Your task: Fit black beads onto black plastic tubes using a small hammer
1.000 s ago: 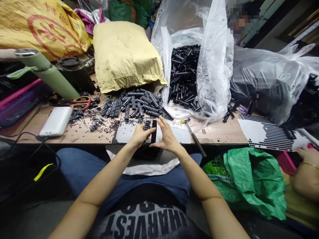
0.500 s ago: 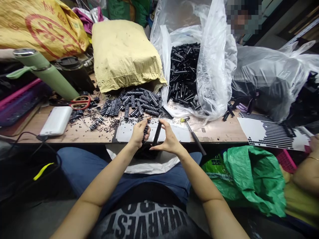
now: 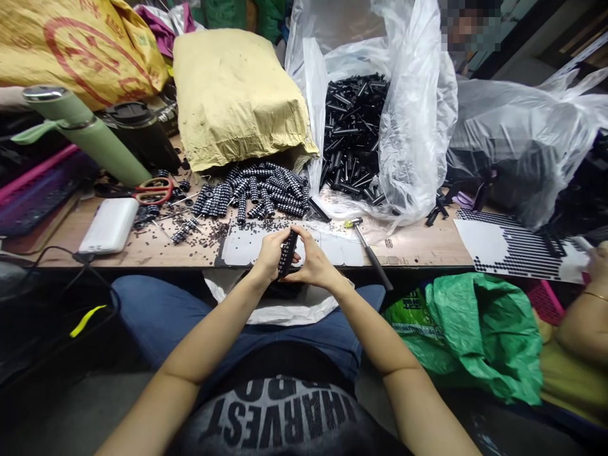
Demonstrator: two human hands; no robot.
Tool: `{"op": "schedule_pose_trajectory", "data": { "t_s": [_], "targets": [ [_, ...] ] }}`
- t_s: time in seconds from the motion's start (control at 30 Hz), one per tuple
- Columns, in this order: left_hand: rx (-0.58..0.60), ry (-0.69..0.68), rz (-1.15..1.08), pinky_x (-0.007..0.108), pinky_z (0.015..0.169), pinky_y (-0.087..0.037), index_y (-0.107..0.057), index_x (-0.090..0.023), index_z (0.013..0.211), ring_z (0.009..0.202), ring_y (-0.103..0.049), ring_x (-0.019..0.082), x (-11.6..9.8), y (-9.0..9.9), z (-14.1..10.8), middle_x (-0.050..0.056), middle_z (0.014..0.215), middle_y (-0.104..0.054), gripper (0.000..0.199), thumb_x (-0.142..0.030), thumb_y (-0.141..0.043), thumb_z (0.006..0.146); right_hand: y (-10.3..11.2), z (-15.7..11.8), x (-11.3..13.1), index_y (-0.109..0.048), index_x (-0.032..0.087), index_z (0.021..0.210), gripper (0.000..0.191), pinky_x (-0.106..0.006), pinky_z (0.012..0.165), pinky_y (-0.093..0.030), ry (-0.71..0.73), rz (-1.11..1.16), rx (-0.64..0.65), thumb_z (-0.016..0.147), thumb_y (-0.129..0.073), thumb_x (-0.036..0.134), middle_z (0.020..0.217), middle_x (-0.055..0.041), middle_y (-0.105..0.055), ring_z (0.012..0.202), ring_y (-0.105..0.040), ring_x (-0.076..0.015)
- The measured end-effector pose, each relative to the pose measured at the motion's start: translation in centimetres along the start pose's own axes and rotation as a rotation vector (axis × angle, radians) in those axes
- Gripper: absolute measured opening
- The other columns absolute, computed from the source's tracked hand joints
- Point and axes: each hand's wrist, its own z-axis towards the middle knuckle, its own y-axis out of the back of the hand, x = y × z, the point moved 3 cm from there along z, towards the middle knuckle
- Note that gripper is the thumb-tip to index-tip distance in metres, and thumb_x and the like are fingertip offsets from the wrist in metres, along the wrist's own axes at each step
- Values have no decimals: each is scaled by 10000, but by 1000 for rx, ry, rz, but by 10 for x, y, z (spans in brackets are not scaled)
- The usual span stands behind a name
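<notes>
Over the table's front edge, my left hand (image 3: 268, 256) is closed around a black piece with rows of small white marks (image 3: 286, 254). My right hand (image 3: 315, 259) pinches a slim black plastic bar by its ends, between thumb and forefinger. Bar and marked piece are pressed together side by side, and I cannot tell where one ends and the other begins. Beyond my hands lies a heap of black-and-white ringed cylinders (image 3: 266, 190). Loose black bars (image 3: 351, 139) fill an open clear plastic bag.
A small hammer (image 3: 370, 250) lies right of my hands, its handle over the edge. Scissors (image 3: 154, 190), a white power bank (image 3: 110, 226) and a green bottle (image 3: 95, 139) are at left. A yellow paper sack (image 3: 240, 95) stands behind. Another person's arm (image 3: 584, 316) is at far right.
My hands have come together. The black bar in my right hand, apart from the piece in my left half a second ago, now lies against it.
</notes>
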Motion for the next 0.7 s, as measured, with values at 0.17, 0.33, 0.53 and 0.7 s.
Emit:
{"op": "schedule_pose_trajectory", "data": {
  "t_s": [0.17, 0.33, 0.53, 0.7],
  "targets": [
    [52, 68, 50, 263, 389, -470, -579, -142, 878, 386, -558, 156, 9, 3, 9, -19, 514, -540, 325, -447, -616, 772, -6, -4, -6, -231, 157, 1441, 1095, -470, 1116, -346, -66, -49, -46, 524, -821, 253, 1389, -171, -399, 1306, -400, -306],
    [66, -294, 436, 357, 701, -552, -613, -134, 1149, 711, -641, 175, 23, 7, 20, 81, 903, -625, 389, -350, -580, 827, -19, -5, -25, -265, 108, 1414, 1029, -506, 1100, -350, -124, -152, -146, 544, -792, 264, 1362, -205, -418, 1288, -402, -331],
    [135, -827, 1288, 387, 878, -476, -577, -104, 1243, 959, -579, 236, 47, 8, 32, 141, 1000, -588, 377, -142, -486, 879, -1, -31, -61, -305, 108, 1408, 744, -534, 1070, -348, -294, -387, -226, 773, -638, 306, 1372, -218, -422, 1308, -374, -331],
    [257, -1000, 1542, 376, 829, -459, -555, -123, 1250, 955, -585, 233, 50, 21, 42, 169, 1078, -609, 370, -111, -387, 921, 84, -94, -95, -557, 65, 1111, 390, -558, 909, -383, -859, -882, -383, 894, -505, 384, 1131, -289, -554, 1139, -477, -398]
  ]
}}
